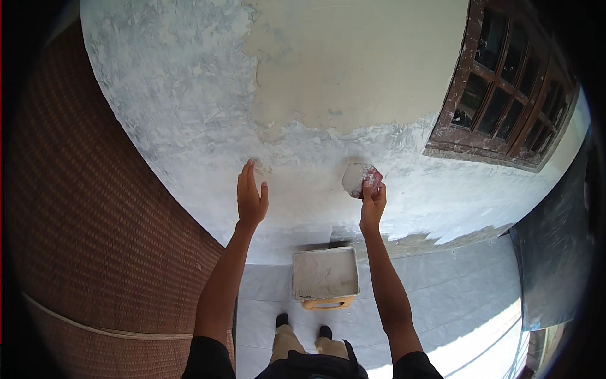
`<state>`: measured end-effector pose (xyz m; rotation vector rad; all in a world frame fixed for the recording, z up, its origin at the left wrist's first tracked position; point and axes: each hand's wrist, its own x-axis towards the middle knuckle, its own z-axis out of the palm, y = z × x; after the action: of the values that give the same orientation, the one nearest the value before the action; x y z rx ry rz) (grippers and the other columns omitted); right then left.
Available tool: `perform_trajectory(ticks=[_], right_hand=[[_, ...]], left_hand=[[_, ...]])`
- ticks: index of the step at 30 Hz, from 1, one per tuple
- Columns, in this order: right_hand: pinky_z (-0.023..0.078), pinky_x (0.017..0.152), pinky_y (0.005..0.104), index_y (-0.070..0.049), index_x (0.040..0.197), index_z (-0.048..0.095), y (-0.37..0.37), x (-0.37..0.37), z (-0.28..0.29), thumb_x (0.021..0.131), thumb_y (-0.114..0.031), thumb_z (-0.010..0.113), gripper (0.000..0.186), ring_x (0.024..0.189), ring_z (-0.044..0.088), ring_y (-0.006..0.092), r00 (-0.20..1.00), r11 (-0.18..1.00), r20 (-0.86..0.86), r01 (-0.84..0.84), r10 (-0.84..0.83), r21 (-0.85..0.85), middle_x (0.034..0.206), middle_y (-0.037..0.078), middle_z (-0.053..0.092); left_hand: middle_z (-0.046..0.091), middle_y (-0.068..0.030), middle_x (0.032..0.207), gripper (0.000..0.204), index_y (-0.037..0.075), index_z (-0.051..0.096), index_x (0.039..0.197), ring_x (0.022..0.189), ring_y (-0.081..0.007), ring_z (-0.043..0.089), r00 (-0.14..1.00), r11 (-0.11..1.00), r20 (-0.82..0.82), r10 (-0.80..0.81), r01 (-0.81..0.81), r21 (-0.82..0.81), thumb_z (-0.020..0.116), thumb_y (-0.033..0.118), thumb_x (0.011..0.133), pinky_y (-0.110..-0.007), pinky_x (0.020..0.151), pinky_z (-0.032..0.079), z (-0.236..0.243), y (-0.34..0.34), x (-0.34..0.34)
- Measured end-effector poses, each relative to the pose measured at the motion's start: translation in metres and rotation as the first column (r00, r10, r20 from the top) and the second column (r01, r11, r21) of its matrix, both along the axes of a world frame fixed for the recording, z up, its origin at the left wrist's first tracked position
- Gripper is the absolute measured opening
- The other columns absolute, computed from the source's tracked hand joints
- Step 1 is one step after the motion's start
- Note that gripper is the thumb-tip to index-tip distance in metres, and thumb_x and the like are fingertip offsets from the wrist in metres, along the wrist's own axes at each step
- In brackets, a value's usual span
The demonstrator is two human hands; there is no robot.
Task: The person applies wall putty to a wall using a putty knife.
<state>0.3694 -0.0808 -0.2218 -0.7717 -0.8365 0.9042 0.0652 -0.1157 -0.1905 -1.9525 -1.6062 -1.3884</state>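
Observation:
My right hand (375, 203) grips a putty scraper (361, 180), a flat piece with a reddish side, smeared with pale putty. It is up at the wall (303, 170); whether its edge touches the surface, I cannot tell. My left hand (252, 197) is raised to the wall with its fingers stretched out, holding nothing, and its fingertips appear to rest on or close to the surface. Patchy white putty covers the wall's left and lower parts, around a smoother beige area (353, 63). Below and between my arms, a rectangular tray (294, 278) contains pale, wet-looking putty.
The tray rests on a yellowish stool (328, 304) just ahead of my feet. Brown woven matting (113, 240) with a rope (120, 333) hangs at the left. A brown-framed window (454, 134) is at the upper right, a dark panel (549, 252) at the right. Whitish sheeting (435, 303) covers the floor.

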Motion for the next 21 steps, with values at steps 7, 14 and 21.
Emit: perform_trajectory(ticks=[7,14,21], right_hand=[[0.038,0.066,0.0229,-0.007,0.103,0.056,-0.032,0.016,-0.099,0.099,-0.025,0.058,0.019,0.075,0.048,0.0042,0.95,0.96,0.238,-0.142,0.201,-0.242,0.085,-0.003,0.059],[0.049,0.074,0.035,-0.001,0.116,0.058,-0.081,0.027,-0.247,0.098,-0.026,0.056,0.031,0.084,0.066,0.0238,0.73,0.911,0.637,0.049,0.248,-0.41,0.094,0.015,0.068],[0.05,0.073,0.045,-0.006,0.114,0.061,-0.136,0.025,-0.358,0.094,-0.017,0.057,0.023,0.087,0.066,0.0398,0.491,0.824,0.718,0.003,0.493,-0.567,0.09,0.021,0.068]], left_hand=[[0.041,-0.02,0.144,0.053,0.0,0.035,0.143,0.135,-0.036,0.038,0.995,0.949,0.092,-0.045,0.071,-0.306,0.05,0.014,0.095,-0.046,0.113,0.03,-0.119,-0.058,0.031],[0.044,-0.0211,0.142,0.051,-0.001,0.036,0.141,0.133,-0.0362,0.041,0.987,0.855,0.161,0.01,0.075,-0.514,0.05,0.015,0.095,-0.045,0.111,0.033,-0.237,-0.11,0.038],[0.046,-0.0232,0.138,0.049,-0.003,0.038,0.139,0.13,-0.0373,0.044,0.967,0.723,0.239,0.091,0.101,-0.684,0.05,0.015,0.095,-0.044,0.11,0.034,-0.357,-0.17,0.046]])
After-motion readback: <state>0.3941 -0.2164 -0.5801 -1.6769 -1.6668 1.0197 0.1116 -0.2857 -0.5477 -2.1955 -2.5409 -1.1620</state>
